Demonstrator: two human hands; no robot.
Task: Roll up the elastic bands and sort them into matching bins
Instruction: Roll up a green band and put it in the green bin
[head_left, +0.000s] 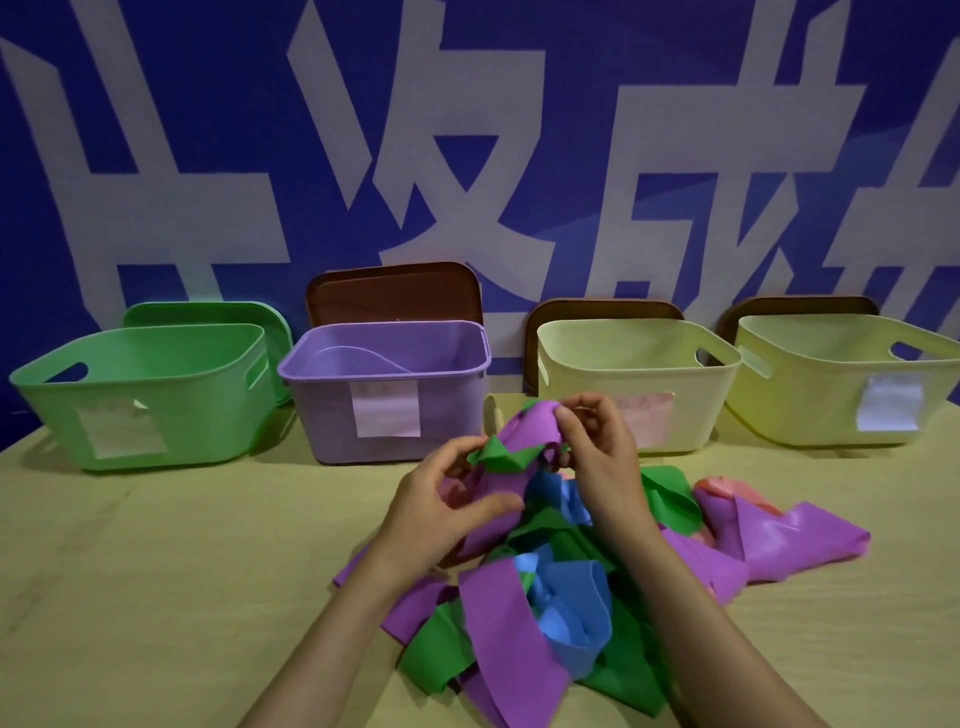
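Clenched on a purple flat rubber elastic band (524, 423) at centre frame: right hand (602, 457) pinching its upper fold, left hand (452, 501) holding lower down. Twisted across it between the two grips, a green flat rubber elastic band (498, 457). Long axis trailing down-frame into a tangled heap of coloured bands (550, 597) on the pale wooden tabletop (156, 571). Likely untangling first. Up-left of the grips, nearer the left hand, a lilac rectangular plastic bin (327, 415).

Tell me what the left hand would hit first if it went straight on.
The left hand first meets the bands it holds; beyond them, probably the cream bin; depth is unclear.
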